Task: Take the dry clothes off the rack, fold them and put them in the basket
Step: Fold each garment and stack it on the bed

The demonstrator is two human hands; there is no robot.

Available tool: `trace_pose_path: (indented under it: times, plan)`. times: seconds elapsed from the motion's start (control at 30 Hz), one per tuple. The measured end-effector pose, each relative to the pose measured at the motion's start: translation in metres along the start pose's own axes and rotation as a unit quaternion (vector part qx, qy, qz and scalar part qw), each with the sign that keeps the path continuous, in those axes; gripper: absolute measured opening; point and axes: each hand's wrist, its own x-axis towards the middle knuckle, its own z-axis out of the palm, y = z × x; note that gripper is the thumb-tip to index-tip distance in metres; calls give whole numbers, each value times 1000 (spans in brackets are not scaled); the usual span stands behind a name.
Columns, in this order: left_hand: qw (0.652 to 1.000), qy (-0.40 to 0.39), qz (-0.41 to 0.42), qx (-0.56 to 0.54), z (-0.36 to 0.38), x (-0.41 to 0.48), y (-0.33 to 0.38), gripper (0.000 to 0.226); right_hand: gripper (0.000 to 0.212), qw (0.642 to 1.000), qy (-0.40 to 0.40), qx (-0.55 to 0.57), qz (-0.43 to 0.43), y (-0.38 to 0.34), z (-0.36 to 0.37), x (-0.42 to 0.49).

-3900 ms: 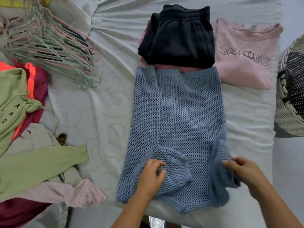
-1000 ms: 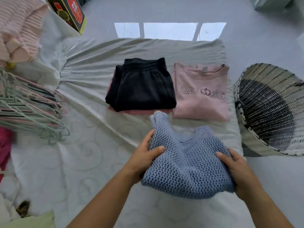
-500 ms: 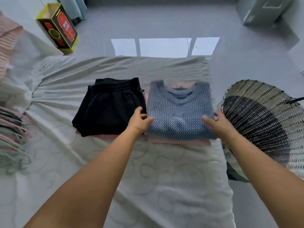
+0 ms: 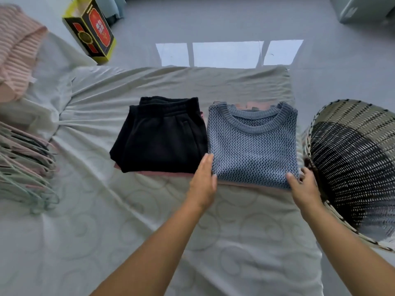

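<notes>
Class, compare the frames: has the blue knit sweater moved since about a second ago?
Yes. The blue knit sweater moved from in front of the black trousers up onto the pink top right of them.

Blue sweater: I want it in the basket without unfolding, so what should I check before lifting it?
1. Sweater folded flat, collar up: ok.
2. Sweater sits squarely on pink shirt: ok.
3. Basket mouth tilted towards the bed: ok.
4. Left hand has a grip: not ok, fingers straight along the near left edge.
5. Right hand grip at the near right corner: cannot tell.
</notes>
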Motion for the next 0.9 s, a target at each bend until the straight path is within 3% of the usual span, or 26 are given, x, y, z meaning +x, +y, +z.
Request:
trace_pose_path:
  times: [0.1,0.2,0.4,0.53,0.67,0.77,0.9]
  plan:
    - [997,-17,-47,-58,-20,-79,-29,57,75,1000,6,-26,-11,11,9,-46]
    - [979,-14,-175,-106,-53,-161,-87,48,60,998,-11,-67,6,19,33,-96]
    - [918,146,-338,-148,-175,-263,-199,18,46,986,-167,-23,22,14,133,-202]
    - [902,221,-360,-87,-276,-295,-264,9,32,968,-251,-18,20,6,222,-269]
    - [893,270,-351,80,-378,-313,-337,32,22,959,-280,-26,35,-14,308,-340]
    - [871,217,-392,198,-438,-323,-387,54,11,951,-303,-18,59,-22,367,-385]
    - [860,68,-449,233,-477,-338,-441,83,13,929,-356,8,95,-41,433,-450]
